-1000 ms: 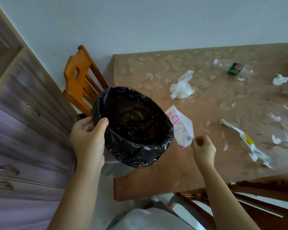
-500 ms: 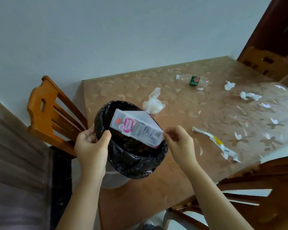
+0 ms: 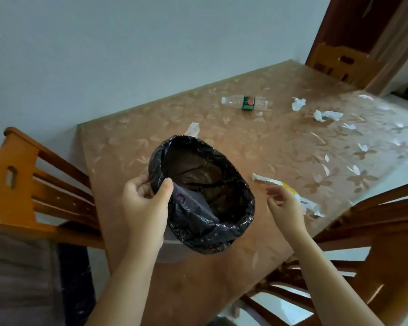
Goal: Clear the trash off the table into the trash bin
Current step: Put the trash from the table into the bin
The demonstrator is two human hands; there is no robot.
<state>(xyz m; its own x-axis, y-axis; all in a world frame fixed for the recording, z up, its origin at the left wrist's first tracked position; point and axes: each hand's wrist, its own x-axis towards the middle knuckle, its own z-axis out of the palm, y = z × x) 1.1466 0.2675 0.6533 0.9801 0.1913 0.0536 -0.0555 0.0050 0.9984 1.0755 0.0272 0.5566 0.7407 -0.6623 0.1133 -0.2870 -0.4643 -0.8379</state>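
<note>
A person clearing a littered table (image 3: 198,290) holds a black-lined trash bin (image 3: 201,194) above its near corner, seen from the head camera; the left hand (image 3: 145,203) is clenched on the bin's near rim, thumb inside the liner and fingers outside, while the right hand (image 3: 284,203) hangs just right of the bin with its fingers loosely spread and gripping nothing. A flat white packet (image 3: 190,200) lies inside the bin against the near wall, already dropped in. The nearest loose piece is a long white-and-yellow wrapper (image 3: 310,204), on the table just right of the bin and partly under the right hand; its long axis runs from an end close to the bin's right rim away to the lower right, toward the table's near edge. The step in hand appears to be picking up this wrapper; a pinch near its middle would likely keep the limp strip from folding, and carrying it end-first into the tilted opening should stop it catching on the rim; the left hand does best to keep the mouth tipped toward the right hand. Beyond the bin a clear plastic bottle (image 3: 245,102) lies on its side, cap pointing left, its length roughly parallel to the table's far edge; crumpled tissues (image 3: 326,115) lie right of the bottle, well apart from the bin, and a clear plastic scrap (image 3: 193,128) peeks out just behind the bin's far rim.
</note>
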